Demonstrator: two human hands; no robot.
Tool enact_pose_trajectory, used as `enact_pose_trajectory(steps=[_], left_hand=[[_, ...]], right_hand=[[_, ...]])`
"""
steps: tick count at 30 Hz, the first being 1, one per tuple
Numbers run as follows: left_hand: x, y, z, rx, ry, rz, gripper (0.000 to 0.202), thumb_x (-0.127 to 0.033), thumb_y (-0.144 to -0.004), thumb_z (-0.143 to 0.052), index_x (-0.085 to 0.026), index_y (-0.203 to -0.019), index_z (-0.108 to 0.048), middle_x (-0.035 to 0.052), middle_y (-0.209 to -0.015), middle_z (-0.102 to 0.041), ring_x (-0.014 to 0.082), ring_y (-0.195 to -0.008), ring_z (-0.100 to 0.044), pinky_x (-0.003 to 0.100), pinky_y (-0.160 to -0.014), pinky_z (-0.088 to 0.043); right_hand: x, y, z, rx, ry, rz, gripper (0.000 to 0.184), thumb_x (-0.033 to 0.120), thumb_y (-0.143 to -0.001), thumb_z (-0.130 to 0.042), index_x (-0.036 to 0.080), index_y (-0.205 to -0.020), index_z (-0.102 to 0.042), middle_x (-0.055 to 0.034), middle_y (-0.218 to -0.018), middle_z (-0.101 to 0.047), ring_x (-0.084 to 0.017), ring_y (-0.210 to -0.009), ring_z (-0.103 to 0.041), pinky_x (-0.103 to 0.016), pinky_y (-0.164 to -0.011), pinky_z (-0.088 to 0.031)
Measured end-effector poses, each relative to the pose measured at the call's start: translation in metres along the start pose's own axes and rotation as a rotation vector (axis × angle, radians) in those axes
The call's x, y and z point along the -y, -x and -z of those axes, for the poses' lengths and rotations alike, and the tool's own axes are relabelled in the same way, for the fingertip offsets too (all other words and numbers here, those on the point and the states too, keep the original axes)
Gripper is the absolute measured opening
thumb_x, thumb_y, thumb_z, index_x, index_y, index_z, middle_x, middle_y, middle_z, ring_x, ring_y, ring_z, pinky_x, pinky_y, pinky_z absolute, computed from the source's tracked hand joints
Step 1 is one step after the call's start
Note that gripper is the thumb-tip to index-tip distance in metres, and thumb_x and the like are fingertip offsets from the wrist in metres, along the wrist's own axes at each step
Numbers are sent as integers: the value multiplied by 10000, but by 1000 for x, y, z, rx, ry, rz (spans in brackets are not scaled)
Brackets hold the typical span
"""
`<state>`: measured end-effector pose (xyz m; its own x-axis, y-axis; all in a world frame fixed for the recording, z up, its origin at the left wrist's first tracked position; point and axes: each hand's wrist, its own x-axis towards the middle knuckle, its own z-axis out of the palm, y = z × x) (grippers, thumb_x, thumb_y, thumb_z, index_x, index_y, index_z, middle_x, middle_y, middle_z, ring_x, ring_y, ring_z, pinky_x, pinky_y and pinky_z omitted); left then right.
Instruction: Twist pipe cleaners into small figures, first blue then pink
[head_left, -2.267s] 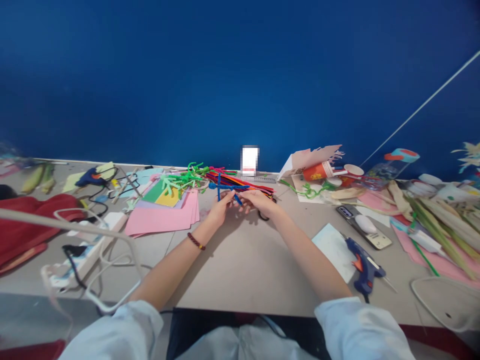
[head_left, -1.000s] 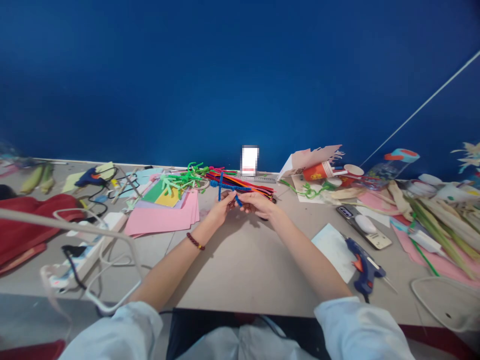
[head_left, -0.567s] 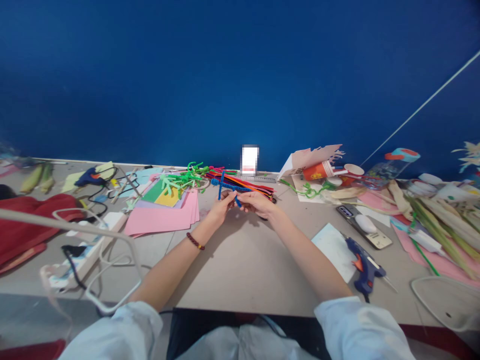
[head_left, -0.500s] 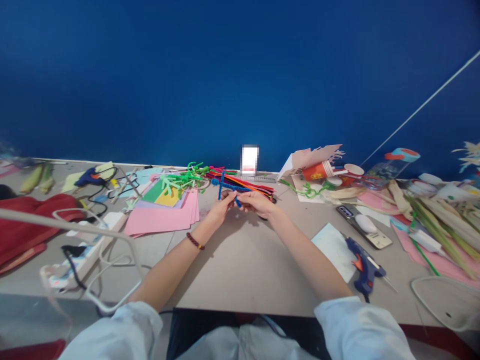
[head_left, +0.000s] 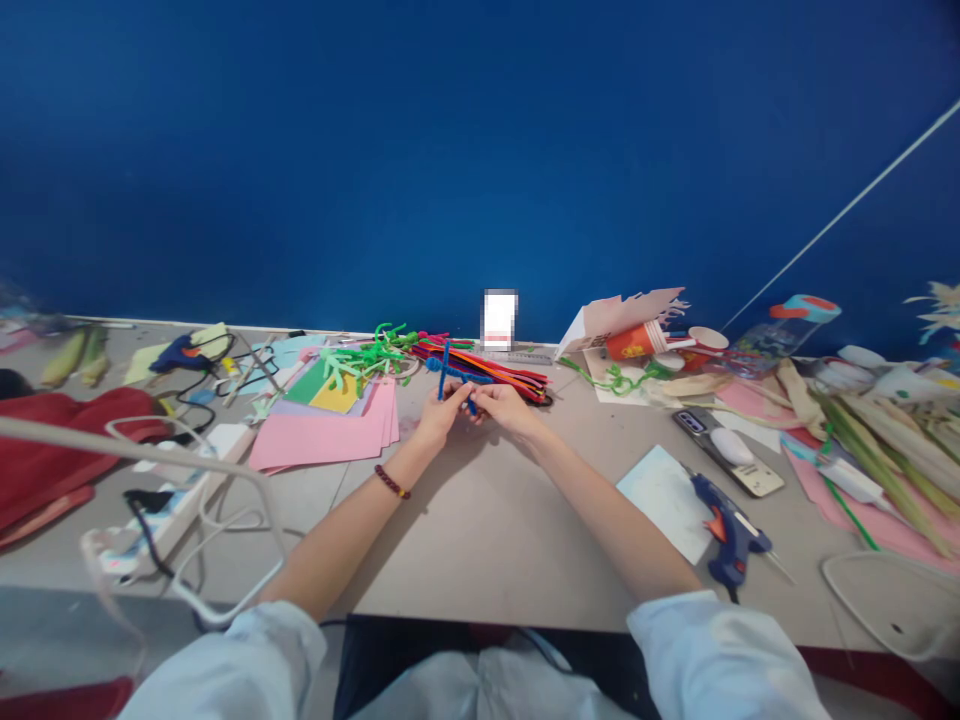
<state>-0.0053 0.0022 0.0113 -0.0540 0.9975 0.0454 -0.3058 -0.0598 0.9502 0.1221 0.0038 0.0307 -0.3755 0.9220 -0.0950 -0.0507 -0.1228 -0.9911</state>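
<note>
The left hand [head_left: 439, 415] and right hand [head_left: 504, 408] pinched a blue pipe cleaner [head_left: 459, 376], already bent into a cross, between their fingertips. More loose pipe cleaners [head_left: 510, 378] lay just beyond the right hand.

Your beige work table [head_left: 480, 540] carries pink paper sheets [head_left: 315, 445] at left, pipe cleaners [head_left: 510, 375] at the far edge, and a blue hot glue gun [head_left: 727, 530] at right.

Even, bright indoor light; the blue wall [head_left: 480, 150] darkens toward the corners. Soft shadow [head_left: 450, 480] lies on the table [head_left: 480, 570]. Wide-angle distortion bends the frame edges; far-left items [head_left: 71, 358] are slightly blurred; one pixelated patch [head_left: 499, 320] sits near centre.
</note>
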Motion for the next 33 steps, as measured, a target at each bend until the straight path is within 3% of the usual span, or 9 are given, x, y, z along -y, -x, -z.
enact_pose_trajectory(steps=[9,16,21,25,29,33], left_hand=[[5,-8,7,-93,101,43,302,-408,-611,-765,-157,-710,-630,-16,-600,-580,80,-490,-503,209,-470,-386],[0,-7,7,76,237,26,390,-359,-618,-779,-184,-954,-684,9,-734,-646,85,-561,-542,211,-522,-417],[6,-11,10,21,228,27,313,-369,-595,-794,-177,-820,-691,1,-699,-634,87,-556,-535,221,-520,-407],[8,-14,13,-35,218,37,290,-357,-572,-808,-172,-747,-668,-12,-660,-609,86,-561,-531,216,-526,-409],[8,-14,13,-114,233,53,292,-338,-534,-826,-173,-674,-630,-19,-658,-602,90,-601,-545,205,-535,-417],[8,-14,13,-152,217,61,321,-351,-528,-827,-174,-701,-623,-3,-707,-618,103,-644,-560,206,-539,-421]], right_hand=[[10,3,6,18,-70,-53,168,310,-749,-672,152,-739,-616,8,-595,-609,-80,-501,-555,-186,-482,-470],[16,8,0,53,-223,-148,162,280,-783,-655,150,-703,-602,6,-608,-601,-77,-508,-550,-177,-468,-469],[17,9,1,52,-196,-184,223,310,-830,-603,132,-697,-627,-16,-604,-608,-77,-497,-556,-170,-463,-468],[14,8,4,77,-98,-127,121,258,-776,-661,141,-808,-663,-20,-683,-654,-75,-530,-572,-168,-475,-469],[7,6,6,22,-4,-72,103,202,-722,-703,146,-801,-669,-3,-625,-634,-74,-529,-557,-161,-462,-451],[3,2,8,-25,-73,-126,124,163,-716,-698,151,-835,-665,1,-631,-631,-79,-528,-559,-169,-460,-467]])
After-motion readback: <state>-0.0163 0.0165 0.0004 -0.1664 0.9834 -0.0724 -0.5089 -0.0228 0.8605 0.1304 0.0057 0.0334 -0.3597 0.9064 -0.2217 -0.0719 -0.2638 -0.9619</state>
